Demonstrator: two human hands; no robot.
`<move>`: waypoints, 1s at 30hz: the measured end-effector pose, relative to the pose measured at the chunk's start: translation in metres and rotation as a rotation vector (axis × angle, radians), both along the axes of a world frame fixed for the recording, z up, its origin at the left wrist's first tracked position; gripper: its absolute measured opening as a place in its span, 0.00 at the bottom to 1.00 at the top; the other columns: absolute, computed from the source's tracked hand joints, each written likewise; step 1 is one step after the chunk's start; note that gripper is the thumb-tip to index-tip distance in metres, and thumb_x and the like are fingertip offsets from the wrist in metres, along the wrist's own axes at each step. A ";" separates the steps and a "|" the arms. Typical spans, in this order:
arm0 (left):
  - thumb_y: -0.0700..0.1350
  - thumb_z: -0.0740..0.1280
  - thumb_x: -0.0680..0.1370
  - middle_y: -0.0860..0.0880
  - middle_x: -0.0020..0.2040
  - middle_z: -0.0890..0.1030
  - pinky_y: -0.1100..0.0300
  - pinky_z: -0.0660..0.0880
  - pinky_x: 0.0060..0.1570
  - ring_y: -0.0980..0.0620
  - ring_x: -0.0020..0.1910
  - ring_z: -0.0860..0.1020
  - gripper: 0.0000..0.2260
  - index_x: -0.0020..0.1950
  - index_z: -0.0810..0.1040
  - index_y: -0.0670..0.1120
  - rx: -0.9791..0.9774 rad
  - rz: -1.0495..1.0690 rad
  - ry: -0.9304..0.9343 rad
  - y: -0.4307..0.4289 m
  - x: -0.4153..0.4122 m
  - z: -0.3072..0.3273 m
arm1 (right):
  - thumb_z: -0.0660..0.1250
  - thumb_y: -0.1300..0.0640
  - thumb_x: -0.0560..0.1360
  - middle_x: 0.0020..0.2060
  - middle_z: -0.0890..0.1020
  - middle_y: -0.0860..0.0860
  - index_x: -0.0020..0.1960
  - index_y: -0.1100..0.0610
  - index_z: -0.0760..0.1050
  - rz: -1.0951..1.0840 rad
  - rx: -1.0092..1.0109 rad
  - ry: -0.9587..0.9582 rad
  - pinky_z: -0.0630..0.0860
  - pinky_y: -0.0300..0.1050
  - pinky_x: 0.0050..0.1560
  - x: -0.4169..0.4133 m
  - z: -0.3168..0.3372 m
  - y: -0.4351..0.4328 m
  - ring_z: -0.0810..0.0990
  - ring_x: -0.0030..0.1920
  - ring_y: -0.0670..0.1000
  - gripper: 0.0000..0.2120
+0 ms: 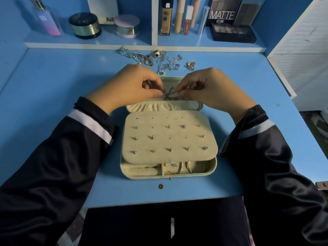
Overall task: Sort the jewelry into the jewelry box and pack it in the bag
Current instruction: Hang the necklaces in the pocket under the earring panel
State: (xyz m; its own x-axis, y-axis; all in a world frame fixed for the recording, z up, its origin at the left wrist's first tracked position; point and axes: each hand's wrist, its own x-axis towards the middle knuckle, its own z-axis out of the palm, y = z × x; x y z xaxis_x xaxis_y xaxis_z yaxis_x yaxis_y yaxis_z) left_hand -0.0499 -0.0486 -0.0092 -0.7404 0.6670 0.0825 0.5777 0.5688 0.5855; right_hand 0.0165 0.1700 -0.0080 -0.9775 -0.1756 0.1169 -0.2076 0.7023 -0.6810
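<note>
A mint-green jewelry box (pixel 212 167) lies open on the blue desk (pixel 53 82). Its cream earring panel (pixel 169 136) carries several small studs. Behind it the lid (pixel 170 81) leans back, with a gathered pocket (pixel 159 106) along its base. My left hand (pixel 131 86) and my right hand (pixel 209 87) meet over the lid, both pinching a thin dark chain (pixel 170 95) that bunches above the pocket. A pile of loose rings, chains and pendants (pixel 156 59) lies behind the box. No bag is in view.
A shelf (pixel 142 44) at the back holds a perfume bottle (pixel 47 20), two round jars (pixel 85 25), upright makeup tubes (pixel 179 16) and eyeshadow palettes (pixel 232 31). A small round stud (pixel 160 186) lies on the desk near the front edge. A white panel (pixel 301 59) stands at right.
</note>
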 end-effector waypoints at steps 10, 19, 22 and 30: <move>0.44 0.73 0.75 0.59 0.40 0.78 0.77 0.66 0.37 0.69 0.37 0.74 0.03 0.46 0.84 0.53 -0.021 -0.081 -0.025 0.008 0.007 -0.001 | 0.71 0.64 0.73 0.38 0.74 0.41 0.46 0.55 0.83 0.074 0.196 0.032 0.66 0.26 0.39 -0.003 -0.002 -0.001 0.73 0.36 0.34 0.05; 0.45 0.72 0.76 0.57 0.42 0.82 0.78 0.69 0.39 0.69 0.37 0.76 0.03 0.47 0.84 0.52 0.018 -0.031 -0.117 0.006 0.003 0.000 | 0.70 0.62 0.75 0.40 0.76 0.40 0.46 0.51 0.82 0.054 0.111 -0.032 0.67 0.28 0.41 -0.002 0.000 -0.001 0.73 0.36 0.37 0.06; 0.47 0.72 0.76 0.57 0.43 0.83 0.78 0.69 0.38 0.68 0.37 0.77 0.02 0.47 0.84 0.53 -0.010 -0.047 -0.138 0.006 0.004 0.000 | 0.69 0.62 0.76 0.40 0.76 0.41 0.48 0.55 0.83 0.077 0.124 -0.041 0.67 0.28 0.41 -0.002 0.000 -0.003 0.73 0.37 0.36 0.06; 0.47 0.72 0.76 0.57 0.40 0.82 0.78 0.68 0.36 0.68 0.34 0.75 0.02 0.47 0.84 0.53 -0.050 -0.056 -0.165 0.005 0.003 0.002 | 0.68 0.62 0.77 0.41 0.75 0.42 0.49 0.56 0.83 0.150 0.161 -0.084 0.66 0.26 0.40 0.000 0.004 -0.003 0.73 0.36 0.35 0.06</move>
